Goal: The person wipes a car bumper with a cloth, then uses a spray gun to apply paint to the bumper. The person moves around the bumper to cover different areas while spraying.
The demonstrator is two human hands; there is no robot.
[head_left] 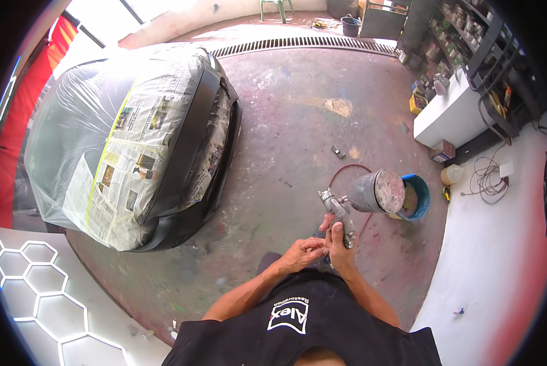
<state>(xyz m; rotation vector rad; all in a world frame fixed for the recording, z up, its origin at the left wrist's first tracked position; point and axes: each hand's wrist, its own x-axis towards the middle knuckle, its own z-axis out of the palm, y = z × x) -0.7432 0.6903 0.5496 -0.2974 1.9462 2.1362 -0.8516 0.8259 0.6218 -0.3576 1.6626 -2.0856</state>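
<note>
Since that thin red hose (349,166) loops right past the grey, paint-splattered cylindrical bucket (362,192), I'd say a snag is the likeliest trouble. One quick pull, the line catches on the bucket, and either the bucket shifts or the silver metal spray gun (341,211) gets yanked, assuming they're hooked up (the hands hide where the hose ends). The round blue plastic tub (422,210) is right beside the bucket, so it could get bumped too.

Other worry: an accidental squeeze. The gun's held up in front of the body, and if it's live, a clumsy grip could send a puff somewhere dumb. The car masked in newspaper and clear plastic film (145,122) is well off to the left, so probably not the first victim. A drop onto the blotchy reddish-grey floor (273,122) would be rough on the gun as well, if the grip slipped while both hands fiddle.

As for fingers: the right hand (343,251) has its own wrapped around the gun, thumb lying along the near side. The left hand (302,254) has its fingers bunched together, right up against the right hand; whether they're pinching anything, I honestly can't make out.
</note>
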